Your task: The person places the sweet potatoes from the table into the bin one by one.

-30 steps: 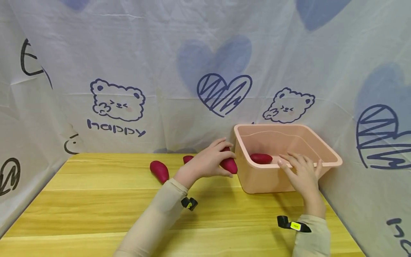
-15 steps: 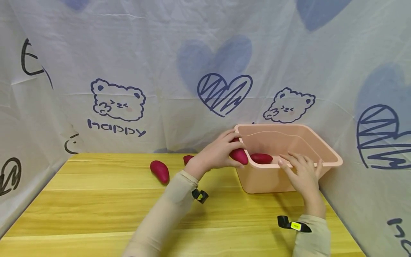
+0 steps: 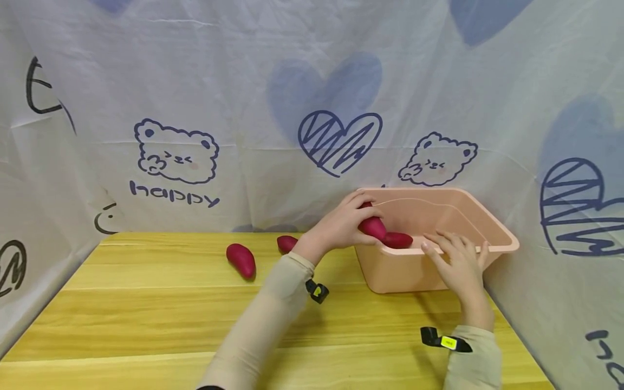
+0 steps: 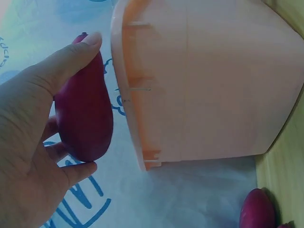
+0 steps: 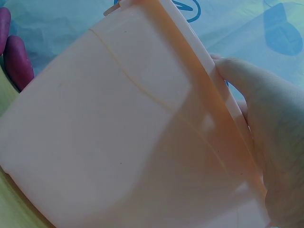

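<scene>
We are seeing the left hand (image 3: 336,230) gripping a dark red, elongated, tuber-shaped piece (image 3: 373,227), thumb on one side and fingers on the other; the fingers are largely hiding its upper end in the head view. It is hanging at the left rim of a pale pink, tapered, plastic-looking bin (image 3: 409,276), and the left wrist view is showing a gap between piece and rim.

Inside the bin, a second dark red piece (image 3: 398,240) is lying, its left end looking covered by the held one. The right hand (image 3: 460,265) is resting over the near rim, fingers spread loosely; we are not managing to tell how firmly it is pressing.

On the yellow wood-grain table (image 3: 146,319), a curved dark red piece (image 3: 241,261) is lying near a smaller-looking one (image 3: 286,244), which the left arm is partly blocking.
</scene>
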Demonstrator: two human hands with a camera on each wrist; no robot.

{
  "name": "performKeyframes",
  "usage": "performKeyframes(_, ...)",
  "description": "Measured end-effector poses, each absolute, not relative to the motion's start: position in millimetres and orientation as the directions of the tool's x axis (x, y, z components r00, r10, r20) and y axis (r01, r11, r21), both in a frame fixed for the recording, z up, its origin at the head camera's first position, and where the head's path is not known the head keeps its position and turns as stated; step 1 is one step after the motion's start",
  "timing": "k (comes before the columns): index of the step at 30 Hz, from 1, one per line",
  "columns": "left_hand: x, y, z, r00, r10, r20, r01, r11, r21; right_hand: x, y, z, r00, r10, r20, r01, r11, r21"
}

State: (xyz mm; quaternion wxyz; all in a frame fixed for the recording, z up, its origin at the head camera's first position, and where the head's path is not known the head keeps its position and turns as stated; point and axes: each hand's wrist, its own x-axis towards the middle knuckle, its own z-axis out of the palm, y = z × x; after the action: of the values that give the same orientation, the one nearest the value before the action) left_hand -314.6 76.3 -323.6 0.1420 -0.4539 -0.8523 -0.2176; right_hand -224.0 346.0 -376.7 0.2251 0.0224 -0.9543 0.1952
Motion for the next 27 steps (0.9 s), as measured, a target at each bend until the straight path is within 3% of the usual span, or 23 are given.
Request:
performKeyframes(6, -318, 89, -326, -0.59, 0.687, 0.424, 0.806, 0.524, 0.275, -224, 346, -378, -0.897, 0.043, 0.44, -0.128, 0.926, -0.354)
performKeyframes(27, -332, 125, -339, -0.593, 0.678, 0.435, 0.803, 0.536, 0.26, -224, 346, -377, -0.898, 0.043, 0.437, -0.123, 0.931, -0.343)
